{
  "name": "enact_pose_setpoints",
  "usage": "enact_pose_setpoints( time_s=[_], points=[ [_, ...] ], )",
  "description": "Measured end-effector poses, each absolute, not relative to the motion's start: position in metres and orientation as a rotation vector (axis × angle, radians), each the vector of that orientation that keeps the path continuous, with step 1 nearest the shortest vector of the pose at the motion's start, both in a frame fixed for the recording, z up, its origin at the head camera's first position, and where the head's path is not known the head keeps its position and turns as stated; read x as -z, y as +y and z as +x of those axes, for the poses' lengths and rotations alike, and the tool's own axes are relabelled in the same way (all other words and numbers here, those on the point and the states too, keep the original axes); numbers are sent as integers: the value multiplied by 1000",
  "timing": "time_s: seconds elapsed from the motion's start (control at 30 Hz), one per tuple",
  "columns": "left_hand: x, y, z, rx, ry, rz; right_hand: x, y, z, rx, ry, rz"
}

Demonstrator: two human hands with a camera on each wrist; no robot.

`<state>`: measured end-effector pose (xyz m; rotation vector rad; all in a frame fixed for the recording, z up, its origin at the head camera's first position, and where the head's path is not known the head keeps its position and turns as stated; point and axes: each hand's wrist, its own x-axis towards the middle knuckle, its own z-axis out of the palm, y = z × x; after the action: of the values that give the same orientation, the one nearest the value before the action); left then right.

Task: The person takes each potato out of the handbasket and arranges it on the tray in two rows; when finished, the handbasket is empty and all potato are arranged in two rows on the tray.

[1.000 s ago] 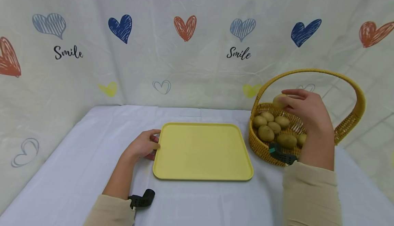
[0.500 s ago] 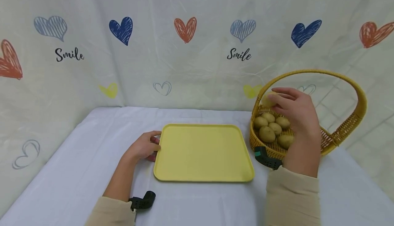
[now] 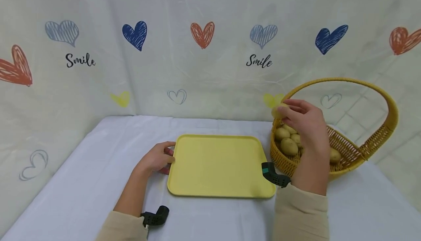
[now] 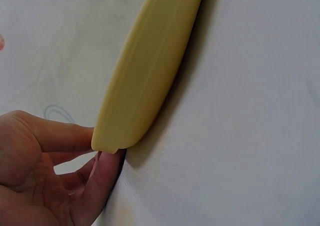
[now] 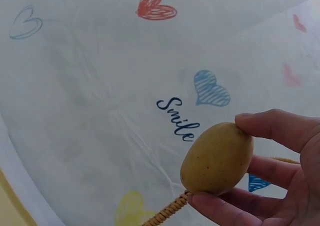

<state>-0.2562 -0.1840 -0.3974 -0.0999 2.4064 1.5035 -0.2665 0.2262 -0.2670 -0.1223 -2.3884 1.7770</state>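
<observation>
In the head view my right hand [image 3: 308, 121] is raised over the left side of a wicker basket [image 3: 348, 149]. It pinches a potato [image 5: 216, 160] between thumb and fingertips, which the right wrist view shows as yellow-brown and smooth. Several more potatoes [image 3: 289, 147] lie in the basket, partly hidden behind my right hand and forearm. My left hand [image 3: 156, 158] is at the left edge of a yellow rectangular tray [image 3: 220, 166]. Seen from the left wrist, the thumb presses on the rim while fingers [image 4: 102, 178] grip from beneath. Nothing lies on the tray.
The basket's tall arched handle [image 3: 343, 80] rises above its rim, with the right hand beside its left end. A white cloth [image 3: 210, 215] covers the table. Behind stands a pale backdrop [image 3: 227, 87] printed with hearts and the word Smile.
My right hand has carried the potato leftward, from above the basket's middle toward its left rim by the tray. The left hand keeps its grip on the tray. The head view has shifted slightly.
</observation>
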Motion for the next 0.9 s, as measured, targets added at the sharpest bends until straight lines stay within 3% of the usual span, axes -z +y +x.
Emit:
enact_pose_setpoints(
  time_s=[0.37, 0.9],
  points=[
    [397, -183, -258, -1534, 2409, -90, 272, 200, -270, -1894, -2323, 1],
    [398, -185, -258, -1545, 2400, -110, 318, 146, -308, -1866, -2438, 391]
  ],
)
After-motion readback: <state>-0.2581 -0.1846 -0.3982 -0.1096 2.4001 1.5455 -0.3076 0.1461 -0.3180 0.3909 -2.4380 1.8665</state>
